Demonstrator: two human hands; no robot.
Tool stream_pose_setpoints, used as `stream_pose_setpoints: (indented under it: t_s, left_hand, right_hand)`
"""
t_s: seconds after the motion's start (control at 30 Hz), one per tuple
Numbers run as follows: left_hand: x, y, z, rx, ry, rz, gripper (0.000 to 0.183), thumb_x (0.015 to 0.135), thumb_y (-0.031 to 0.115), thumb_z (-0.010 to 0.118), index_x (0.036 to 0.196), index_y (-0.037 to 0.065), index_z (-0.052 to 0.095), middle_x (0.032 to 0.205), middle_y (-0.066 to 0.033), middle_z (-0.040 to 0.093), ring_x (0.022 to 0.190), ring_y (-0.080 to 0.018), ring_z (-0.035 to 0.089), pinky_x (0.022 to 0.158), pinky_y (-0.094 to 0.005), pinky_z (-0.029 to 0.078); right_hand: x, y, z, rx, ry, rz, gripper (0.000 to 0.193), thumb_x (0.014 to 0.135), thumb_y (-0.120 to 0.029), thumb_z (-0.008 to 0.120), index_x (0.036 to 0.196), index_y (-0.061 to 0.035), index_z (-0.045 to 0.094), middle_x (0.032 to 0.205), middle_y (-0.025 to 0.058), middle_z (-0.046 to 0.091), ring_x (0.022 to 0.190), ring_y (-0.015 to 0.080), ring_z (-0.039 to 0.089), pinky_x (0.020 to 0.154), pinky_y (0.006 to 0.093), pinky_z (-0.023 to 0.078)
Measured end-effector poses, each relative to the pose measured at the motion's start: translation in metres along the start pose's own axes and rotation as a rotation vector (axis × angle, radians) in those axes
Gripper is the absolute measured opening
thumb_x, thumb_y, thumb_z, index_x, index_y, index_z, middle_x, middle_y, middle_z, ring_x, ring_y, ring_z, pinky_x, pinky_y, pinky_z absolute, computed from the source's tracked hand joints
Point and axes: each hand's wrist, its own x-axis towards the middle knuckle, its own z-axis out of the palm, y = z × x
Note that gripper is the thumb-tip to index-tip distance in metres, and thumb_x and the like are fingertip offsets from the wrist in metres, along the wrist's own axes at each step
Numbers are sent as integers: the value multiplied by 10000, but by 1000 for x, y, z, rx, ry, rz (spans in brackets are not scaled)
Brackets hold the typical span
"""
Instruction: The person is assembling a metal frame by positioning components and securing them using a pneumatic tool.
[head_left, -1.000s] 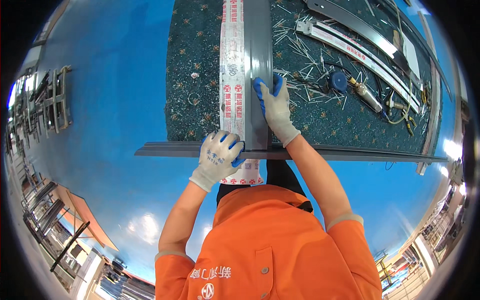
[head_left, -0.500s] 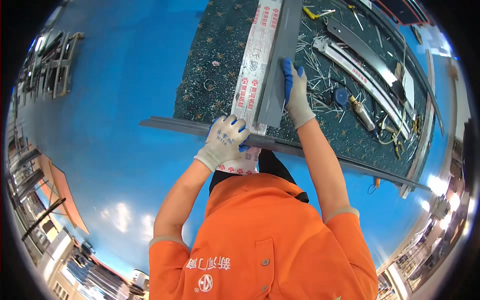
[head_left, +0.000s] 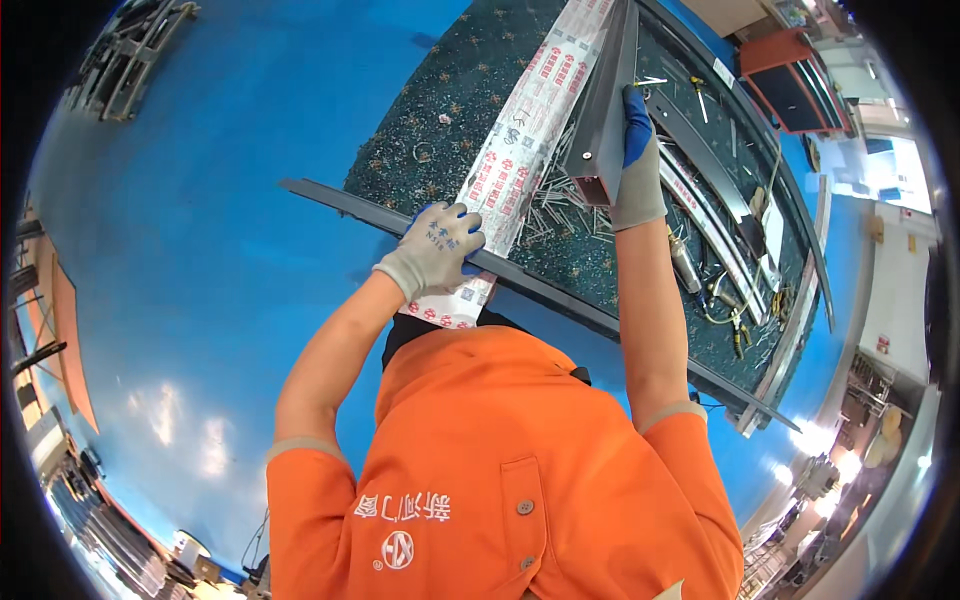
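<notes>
My left hand (head_left: 437, 245), in a white glove with blue fingertips, is closed over a long dark grey metal bar (head_left: 560, 290) along the table's near edge. Its fingers also lie against a wide metal profile (head_left: 505, 160) wrapped in white film with red print, which sticks out past the bar toward me. My right hand (head_left: 640, 165), gloved alike, holds a shorter dark grey hollow profile (head_left: 605, 100) by its right side. That profile's near end is raised and shows its hollow section. The right fingers are partly hidden behind it.
The table's dark speckled cover (head_left: 420, 140) carries scattered thin metal rods (head_left: 550, 215). On its right lie a grey strip (head_left: 705, 160), a white-wrapped strip (head_left: 700, 205), an air tool (head_left: 685, 265) and pliers (head_left: 741, 338). A red cabinet (head_left: 785, 80) stands far right above the blue floor (head_left: 230, 200).
My right hand has moved right with the grey profile, whose near end is now lifted and swung away from the wrapped profile. My left hand keeps its hold. The whole view has turned somewhat.
</notes>
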Motion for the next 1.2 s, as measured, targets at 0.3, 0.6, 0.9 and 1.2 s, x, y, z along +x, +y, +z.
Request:
stream_pose_setpoints:
  t_s: [0.3,0.6,0.9,1.2]
  left_hand:
    - [-6,0,8,-61,174,-35,453,635,415,828,956,139,668,1053,-52,611,984,-253,575,888,-396,460]
    - [-9,-11,-9,-11,65,60,326,656,329,778,891,144,649,995,-53,613,912,-254,563,799,-388,449]
    - [-36,-4,4,24,141,96,239,638,255,725,838,150,643,914,-43,594,798,-242,535,705,-385,439]
    - [-50,1,13,11,186,29,255,635,271,731,847,152,656,900,-44,584,781,-254,529,706,-405,445]
  right_hand:
    - [-13,16,-10,-242,-34,12,556,1007,-461,570,1265,31,614,1093,151,686,852,183,648,755,292,528]
    - [-26,113,-48,-56,154,-49,353,974,-206,664,1185,55,554,1066,153,662,843,188,632,774,292,530]
    - [-45,119,-60,-178,225,18,371,973,-113,650,1269,58,505,1152,153,644,962,174,649,875,275,531]
    - [-52,120,-64,-155,249,55,431,973,-84,650,1342,56,477,1195,157,627,1030,166,644,929,275,521]
